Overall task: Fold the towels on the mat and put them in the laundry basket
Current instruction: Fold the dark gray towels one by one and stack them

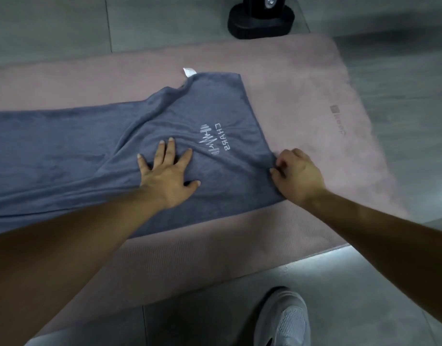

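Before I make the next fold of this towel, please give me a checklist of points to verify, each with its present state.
1. Left hand lies flat on the towel, pressing it down: ok.
2. Right hand pinches the towel's right edge: ok.
3. Towel is smooth: not ok, creases run toward the far corner by the white label.
4. Whole towel is on the mat: cannot tell, its left end leaves the picture.
5. Laundry basket is near: cannot tell, none in view.
6. Shoe is off the mat: ok, it stands on the floor.
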Demonstrator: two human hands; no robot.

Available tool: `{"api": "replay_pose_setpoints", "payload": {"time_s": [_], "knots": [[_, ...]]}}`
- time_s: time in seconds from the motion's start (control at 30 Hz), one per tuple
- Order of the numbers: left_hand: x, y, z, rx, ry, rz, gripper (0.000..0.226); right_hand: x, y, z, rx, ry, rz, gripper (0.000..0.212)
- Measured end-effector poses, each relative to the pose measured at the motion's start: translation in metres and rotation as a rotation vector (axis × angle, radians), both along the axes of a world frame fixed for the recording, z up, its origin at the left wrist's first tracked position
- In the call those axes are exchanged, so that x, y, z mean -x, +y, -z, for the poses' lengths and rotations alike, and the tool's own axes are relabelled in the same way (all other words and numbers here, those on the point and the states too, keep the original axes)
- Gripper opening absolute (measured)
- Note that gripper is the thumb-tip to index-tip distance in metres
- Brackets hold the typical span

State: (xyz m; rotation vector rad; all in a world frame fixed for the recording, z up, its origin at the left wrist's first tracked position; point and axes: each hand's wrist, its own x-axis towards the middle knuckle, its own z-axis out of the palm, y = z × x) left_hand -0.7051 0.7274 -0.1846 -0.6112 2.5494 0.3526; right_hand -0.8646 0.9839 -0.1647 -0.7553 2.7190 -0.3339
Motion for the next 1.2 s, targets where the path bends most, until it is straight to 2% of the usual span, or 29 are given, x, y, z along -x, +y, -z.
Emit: {"api": "replay_pose_setpoints", "payload": {"time_s": [0.07, 0.13, 0.23, 0.3, 0.4, 0.53, 0.63, 0.7, 0.77, 0.9, 1.03, 1.1, 1.2], "knots": [[0.002, -0.005, -0.004, -0.014, 0.127, -0.026, 0.074, 0.0, -0.024, 0.002, 0.094, 0.051, -0.23, 0.022], [0.003, -0.023, -0.012, -0.008, 0.331, -0.093, 0.057, 0.006, -0.058, 0.006, 0.122, 0.015, -0.375, 0.038], [0.008, -0.074, -0.019, 0.001, 0.542, -0.256, 0.036, 0.017, -0.116, 0.01, 0.092, -0.047, -0.452, 0.047], [0.008, -0.118, -0.018, -0.014, 0.587, -0.372, 0.031, 0.028, -0.153, 0.012, 0.095, -0.083, -0.444, 0.051], [0.005, -0.179, -0.009, -0.038, 0.529, -0.427, 0.035, 0.049, -0.194, 0.017, 0.076, -0.077, -0.423, 0.056], [0.013, -0.222, 0.001, -0.054, 0.425, -0.377, 0.04, 0.088, -0.222, 0.026, 0.074, -0.042, -0.343, 0.061], [0.025, -0.227, 0.005, 0.031, 0.364, -0.367, 0.028, 0.112, -0.233, 0.032, 0.123, -0.019, -0.261, 0.057], [0.032, -0.232, 0.003, 0.016, 0.364, -0.422, 0.007, 0.123, -0.241, 0.036, 0.126, 0.015, -0.203, 0.049], [0.035, -0.238, 0.003, -0.047, 0.334, -0.42, 0.018, 0.13, -0.248, 0.036, 0.125, 0.026, -0.131, 0.035], [0.036, -0.25, 0.008, 0.012, 0.334, -0.296, 0.006, 0.138, -0.255, 0.034, 0.203, -0.015, -0.029, 0.003], [0.036, -0.27, 0.011, 0.108, 0.366, -0.515, 0.02, 0.143, -0.257, 0.036, 0.212, 0.013, -0.022, 0.012], [0.038, -0.271, 0.012, 0.123, 0.344, -0.519, 0.024, 0.145, -0.259, 0.035, 0.211, 0.033, -0.059, 0.014], [0.039, -0.271, 0.013, 0.103, 0.339, -0.499, 0.026, 0.153, -0.26, 0.029, 0.207, -0.055, -0.129, 0.022]]}}
